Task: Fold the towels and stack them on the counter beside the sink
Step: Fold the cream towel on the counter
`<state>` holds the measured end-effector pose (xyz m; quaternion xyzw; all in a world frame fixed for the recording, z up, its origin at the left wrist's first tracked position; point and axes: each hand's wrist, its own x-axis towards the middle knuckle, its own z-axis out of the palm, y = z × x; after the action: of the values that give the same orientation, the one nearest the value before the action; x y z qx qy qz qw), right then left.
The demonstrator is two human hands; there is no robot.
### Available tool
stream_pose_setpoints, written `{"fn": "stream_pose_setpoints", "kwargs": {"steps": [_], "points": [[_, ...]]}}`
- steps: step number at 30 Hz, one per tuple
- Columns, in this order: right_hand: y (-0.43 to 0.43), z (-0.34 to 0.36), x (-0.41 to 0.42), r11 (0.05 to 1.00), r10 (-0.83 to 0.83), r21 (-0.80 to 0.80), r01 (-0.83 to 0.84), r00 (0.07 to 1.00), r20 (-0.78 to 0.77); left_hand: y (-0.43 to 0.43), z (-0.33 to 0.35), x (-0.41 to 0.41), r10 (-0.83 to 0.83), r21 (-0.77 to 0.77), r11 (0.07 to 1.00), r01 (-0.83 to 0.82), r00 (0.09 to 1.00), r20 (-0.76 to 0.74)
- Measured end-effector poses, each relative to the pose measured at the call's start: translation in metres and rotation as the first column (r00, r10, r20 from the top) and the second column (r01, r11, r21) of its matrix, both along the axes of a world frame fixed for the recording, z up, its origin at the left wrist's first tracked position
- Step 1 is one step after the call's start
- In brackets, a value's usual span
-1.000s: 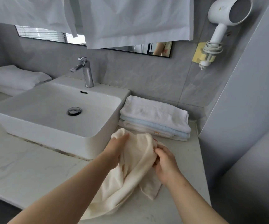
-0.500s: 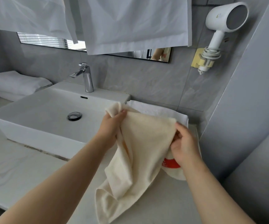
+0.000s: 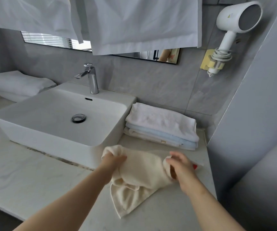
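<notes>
Roughly: left hand (image 3: 113, 161) gripped one bunched corner of the cream towel (image 3: 142, 174), right hand (image 3: 180, 165) pinched the other. Towel rested on the counter (image 3: 34, 177), right of the sink (image 3: 59, 134), part-folded by my reckoning. I counted three folded in the stack (image 3: 161, 125) behind, two white towels (image 3: 18, 84) far left. Only this one looked unfinished.

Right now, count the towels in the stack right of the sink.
3: a white towel on top, a blue towel beneath it, and a cream towel at the bottom. The folds may hide another layer.
</notes>
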<state>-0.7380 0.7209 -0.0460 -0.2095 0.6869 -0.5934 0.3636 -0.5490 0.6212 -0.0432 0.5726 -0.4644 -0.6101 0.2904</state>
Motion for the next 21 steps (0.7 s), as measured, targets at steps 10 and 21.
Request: {"fn": "stream_pose_setpoints", "kwargs": {"steps": [10,21], "points": [[0.022,-0.056,0.01,0.846,0.253,0.482,-0.23,0.967,0.017,0.006,-0.018,0.009,-0.285,0.06,0.957,0.282,0.889,0.359],[0.008,-0.057,-0.032,0.76,0.266,0.647,0.071,0.873,-0.408,-0.024,0.001,-0.016,-0.025,-0.36,0.772,0.524,0.591,0.806]]}}
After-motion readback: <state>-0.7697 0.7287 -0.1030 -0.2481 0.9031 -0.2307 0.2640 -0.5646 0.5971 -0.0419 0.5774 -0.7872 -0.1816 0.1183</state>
